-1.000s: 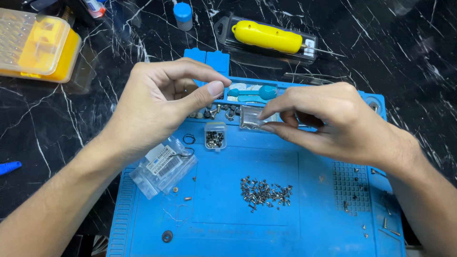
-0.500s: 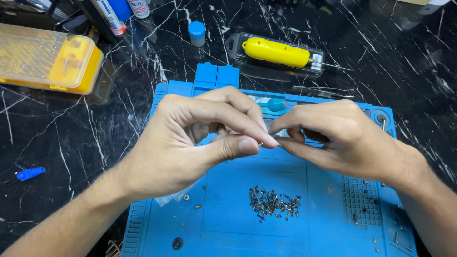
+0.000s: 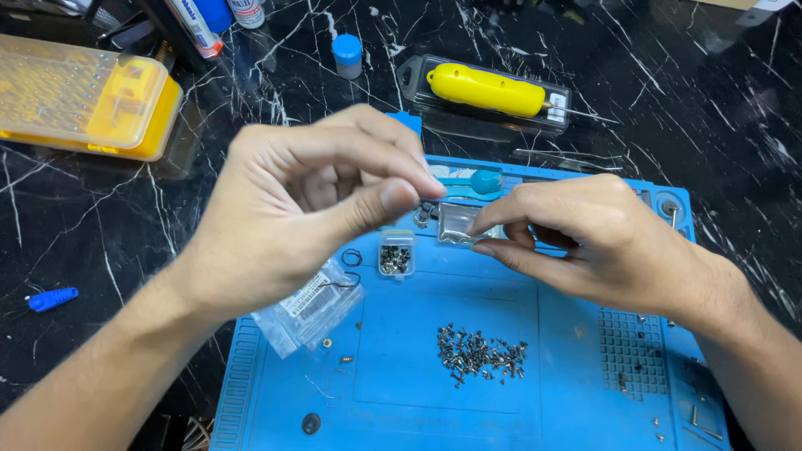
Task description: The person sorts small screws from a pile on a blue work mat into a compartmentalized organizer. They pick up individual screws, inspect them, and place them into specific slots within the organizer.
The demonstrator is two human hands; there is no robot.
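**Small clear bag pinched over a blue repair mat**

At the far left sits a yellow bit case [image 3: 83, 104] on the black marbled table [image 3: 735, 125], with a small blue tool [image 3: 52, 298] nearer. The left hand [image 3: 309, 209] is raised above the blue mat [image 3: 418, 392], thumb and forefinger pressed together; whether anything tiny sits between them I cannot tell. Below it on the mat lies a flat plastic bag with a label [image 3: 311, 307], and just right of that a little open box of screws [image 3: 395, 253]. Nearer, mid-mat, is a loose pile of screws [image 3: 480, 352].

The right hand [image 3: 601, 242] pinches a small clear bag [image 3: 458, 224] at its right edge, just above the far part of the mat, beside the screw box. That bag looks very light, thin and limp, likely slick; a grip at an edge or corner seems best, and it would probably crumple or spill if squeezed in the middle.

Far off, a yellow-handled tool in a clear pack [image 3: 489, 90] lies beyond the mat.
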